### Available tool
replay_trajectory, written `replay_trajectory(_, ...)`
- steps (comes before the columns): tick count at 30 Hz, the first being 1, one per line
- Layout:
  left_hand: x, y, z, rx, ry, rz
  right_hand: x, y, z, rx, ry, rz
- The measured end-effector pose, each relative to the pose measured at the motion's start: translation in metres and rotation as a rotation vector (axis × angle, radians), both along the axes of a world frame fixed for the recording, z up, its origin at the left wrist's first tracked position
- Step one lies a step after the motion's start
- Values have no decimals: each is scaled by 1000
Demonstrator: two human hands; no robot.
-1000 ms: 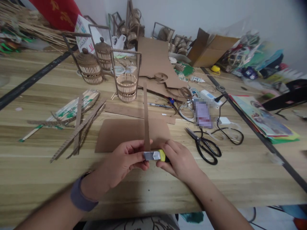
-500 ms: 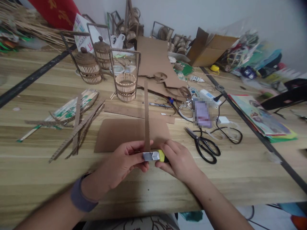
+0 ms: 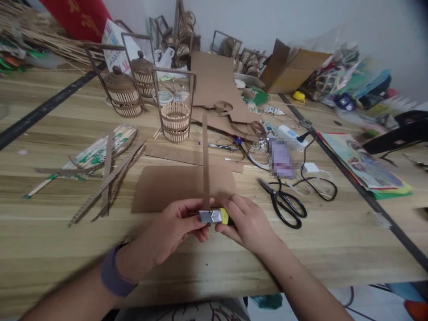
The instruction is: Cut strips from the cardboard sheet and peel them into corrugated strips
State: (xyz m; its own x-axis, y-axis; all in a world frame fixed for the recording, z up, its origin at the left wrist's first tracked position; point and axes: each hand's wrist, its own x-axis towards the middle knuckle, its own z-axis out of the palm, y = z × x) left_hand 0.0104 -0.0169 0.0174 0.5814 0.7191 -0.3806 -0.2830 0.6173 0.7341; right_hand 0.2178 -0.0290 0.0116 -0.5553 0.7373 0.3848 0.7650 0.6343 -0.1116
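Observation:
My left hand (image 3: 179,223) pinches the near end of a long, narrow cardboard strip (image 3: 205,165), which points away from me over the table. A yellow and black utility knife (image 3: 224,216) is gripped in my right hand (image 3: 247,225), its blade lying across the strip close to my left thumb. Part of the strip's end is hidden by the blade and my fingers. Beyond my hands, a flat piece of cardboard (image 3: 170,185) lies on the wooden table (image 3: 174,276).
Black-handled scissors (image 3: 284,203) lie right of my hands. More cardboard strips (image 3: 107,183) and a pack of sticks (image 3: 100,151) are at left. A small stick bucket (image 3: 175,122) stands ahead. Beyond the scissors are a phone (image 3: 282,158) and cables. A cardboard box (image 3: 294,67) sits behind.
The strip has shifted very slightly to the right, and a bit of its end now shows below the blade. Both hands keep nearly the same place and grip.

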Motion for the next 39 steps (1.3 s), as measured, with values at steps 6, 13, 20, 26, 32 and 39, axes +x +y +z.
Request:
replay_trajectory(6, -1, 0, 3, -50, -35, 2, 6, 5, -3, 78, 1, -29)
replay_trajectory(13, 0, -1, 3, -6, -45, -1, 7, 4, -5, 98, 5, -46)
replay_trajectory(20, 6, -1, -3, 43, 23, 113, 6, 4, -6, 67, -21, -54)
replay_trajectory(26, 6, -1, -2, 30, 29, 145, 6, 4, -9, 54, -30, -49)
replay_trajectory(32, 7, -2, -4, 58, 66, 120, 1, 2, -7, 16, -15, -36)
replay_trajectory(39, 10, -2, -4, 118, 105, 98, -2, 1, -6, 33, 3, -40)
